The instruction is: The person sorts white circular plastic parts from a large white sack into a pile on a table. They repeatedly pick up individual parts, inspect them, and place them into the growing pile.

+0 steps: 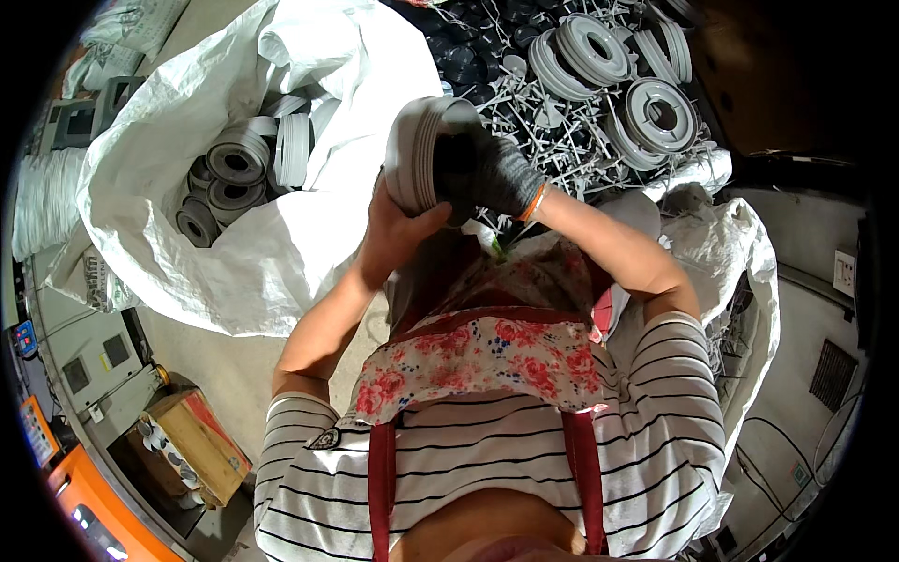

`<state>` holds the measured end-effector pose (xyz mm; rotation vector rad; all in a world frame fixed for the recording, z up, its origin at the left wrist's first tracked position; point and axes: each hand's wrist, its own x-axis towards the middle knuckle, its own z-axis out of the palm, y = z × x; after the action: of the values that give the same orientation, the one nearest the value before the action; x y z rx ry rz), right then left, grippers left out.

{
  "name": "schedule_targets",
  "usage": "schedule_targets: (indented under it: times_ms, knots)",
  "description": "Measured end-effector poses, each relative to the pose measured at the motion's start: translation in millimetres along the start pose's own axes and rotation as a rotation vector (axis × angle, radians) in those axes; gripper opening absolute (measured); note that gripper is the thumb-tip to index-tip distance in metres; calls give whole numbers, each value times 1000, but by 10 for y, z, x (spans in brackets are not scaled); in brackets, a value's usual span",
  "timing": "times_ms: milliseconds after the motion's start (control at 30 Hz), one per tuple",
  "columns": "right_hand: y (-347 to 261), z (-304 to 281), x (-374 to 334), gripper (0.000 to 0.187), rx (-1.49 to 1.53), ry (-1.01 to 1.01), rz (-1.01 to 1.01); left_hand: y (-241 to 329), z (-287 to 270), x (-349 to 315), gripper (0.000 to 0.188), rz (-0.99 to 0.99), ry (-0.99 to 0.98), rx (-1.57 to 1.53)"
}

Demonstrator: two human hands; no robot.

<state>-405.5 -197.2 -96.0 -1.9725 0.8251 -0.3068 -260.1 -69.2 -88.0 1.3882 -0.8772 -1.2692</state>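
Grey plastic lies under the bare fingers of the left hand (393, 234), which are clamped on a ribbed ring (412, 155) from below, the thumb stretched along its lower edge. The right hand (510, 178), in a dark grey glove with an orange cuff, is at the ring's shadowed open side; its fingers sink into the dark there, so I cannot tell whether they are together or apart. The ring is held up tilted, beyond the floral apron (478, 365) and just beside the mouth of a white woven sack (318, 42) on the left. Inside that sack lie more grey rings (236, 164), some with their round openings showing. Beyond the gloved hand spreads a tangle of thin pale plastic sticks (552, 117), with black round pieces (459, 64) at its far left and grey flanged spools (660, 114) on top toward the right. Farther out, a second white sack (763, 272) stands beside the right arm, and an opened cardboard box (211, 445) sits at lower left
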Motion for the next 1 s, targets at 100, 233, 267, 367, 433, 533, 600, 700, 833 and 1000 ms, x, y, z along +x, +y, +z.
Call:
schedule_targets:
  times_ms: [100, 233, 267, 367, 433, 533, 600, 700, 833, 1000]
  knots:
    - [144, -127, -26, 70, -335, -125, -233, 97, -44, 67, 52, -83, -189, -270]
    - [131, -267, -130, 42, -469, -202, -687, 17, -169, 161, 47, -206, -342, -360]
    - [119, -313, -168, 36, -472, -257, -697, 18, -171, 162, 46, -271, -377, -423]
    - [-196, -360, -226, 37, -718, -315, -401, 10, -76, 139, 45, -277, -343, -624]
    - [-46, -305, -184, 43, -717, -296, -454, 1, -37, 137, 46, -259, -328, -652]
    - [35, -346, -169, 51, -620, -313, -560, 25, 18, 61, 48, -243, -282, -675]
    - [-84, -443, -214, 55, -565, -334, -504, 31, 10, 33, 49, -243, -295, -678]
    - [-135, -450, -252, 52, -535, -274, -696, -9, -106, 44, 50, -263, -394, -668]
    - [-195, -419, -214, 36, -516, -310, -840, -27, -239, 121, 51, -351, -466, -609]
    - [52, -279, -219, 30, -622, -249, -681, 8, -71, 90, 49, -245, -380, -652]
